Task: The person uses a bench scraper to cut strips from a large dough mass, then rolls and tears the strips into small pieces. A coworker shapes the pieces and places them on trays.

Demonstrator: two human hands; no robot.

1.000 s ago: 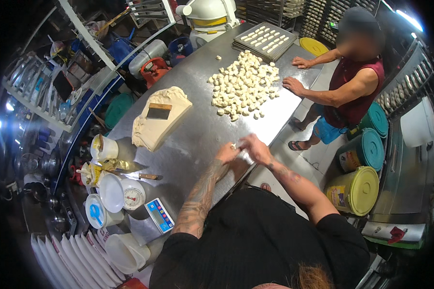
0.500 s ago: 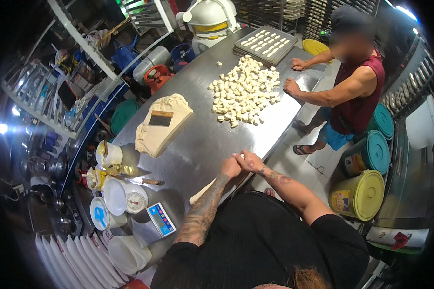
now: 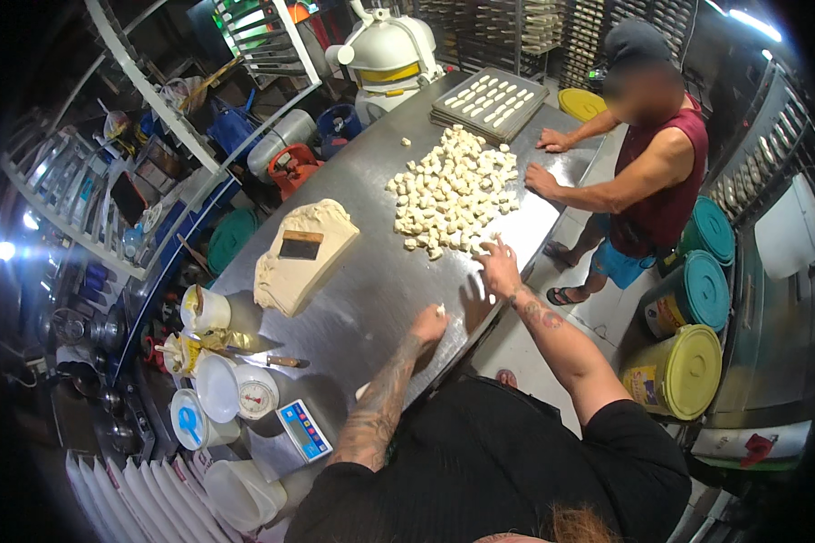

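A heap of small cut dough pieces (image 3: 453,185) lies on the steel table (image 3: 371,281). My right hand (image 3: 498,265) reaches over the table's right edge to the near side of that heap, its fingers apart. Lower down, my left hand (image 3: 429,324) is closed, and a small pale bit of dough (image 3: 441,310) pokes out by the thumb. Behind my left forearm, a dough strip (image 3: 361,392) is mostly hidden. To the left of the heap sits a large dough slab (image 3: 326,226) with a wooden-handled dough scraper (image 3: 300,245) on top.
Stacked trays (image 3: 491,104) hold rows of shaped dough at the far end. A co-worker (image 3: 661,172) leans on the right edge. A knife (image 3: 281,360), a dial scale (image 3: 257,391), a digital scale (image 3: 304,431) and tubs line the left side. Lidded buckets (image 3: 675,371) stand at right.
My hands were together over the table's near edge. Now they are apart: the right has moved up to the heap and opened, the left has stayed low, slightly nearer me.
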